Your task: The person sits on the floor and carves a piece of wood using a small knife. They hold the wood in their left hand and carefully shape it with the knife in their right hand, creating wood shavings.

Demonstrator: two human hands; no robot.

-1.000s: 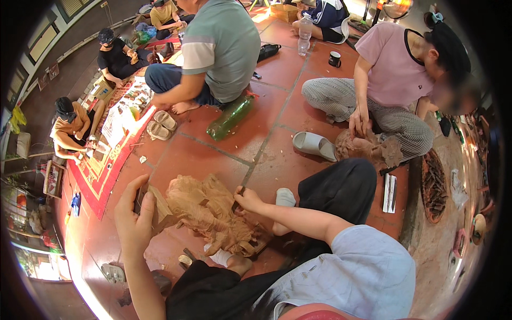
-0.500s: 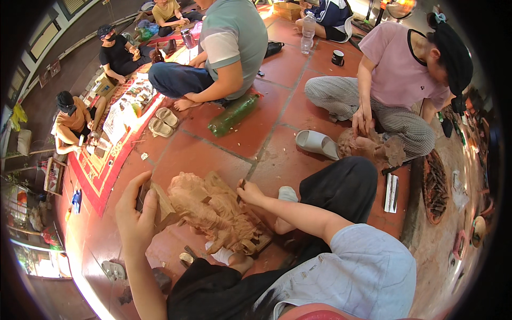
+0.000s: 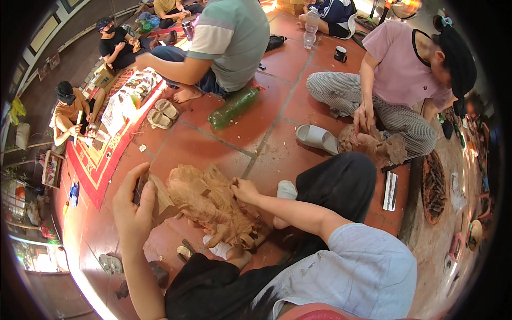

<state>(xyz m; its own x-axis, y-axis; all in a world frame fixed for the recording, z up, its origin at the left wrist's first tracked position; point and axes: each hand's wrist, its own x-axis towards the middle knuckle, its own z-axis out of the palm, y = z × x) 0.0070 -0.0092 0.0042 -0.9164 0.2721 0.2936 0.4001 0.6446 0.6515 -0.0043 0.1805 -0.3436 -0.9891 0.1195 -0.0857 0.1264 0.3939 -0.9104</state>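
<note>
A pale brown wood carving (image 3: 205,202) with deep, leaf-like relief is tilted in front of me, above the tiled floor by my feet. My left hand (image 3: 133,210) holds its flat, block-like end (image 3: 162,201) at the left, thumb on the near side and fingers reaching over the top. At the carving's far right edge my right hand (image 3: 245,192) is closed on its rim; the fingertips are partly hidden. Under the carving, next to my sock, lies a small tool or wood piece (image 3: 185,249) that I cannot make out well.
A person in pink (image 3: 397,80) sits at the right with another carving (image 3: 368,144). A grey slipper (image 3: 314,137), green bottle (image 3: 234,109) and sandals (image 3: 162,113) lie ahead. Beyond them sits a person in a striped shirt (image 3: 229,48). A red mat (image 3: 101,184) spreads at the left.
The carving has turned and tipped in my hands, which shifted slightly left. The person in the striped shirt has stretched an arm leftward. At the far left, a co-worker's light stick now stands upright.
</note>
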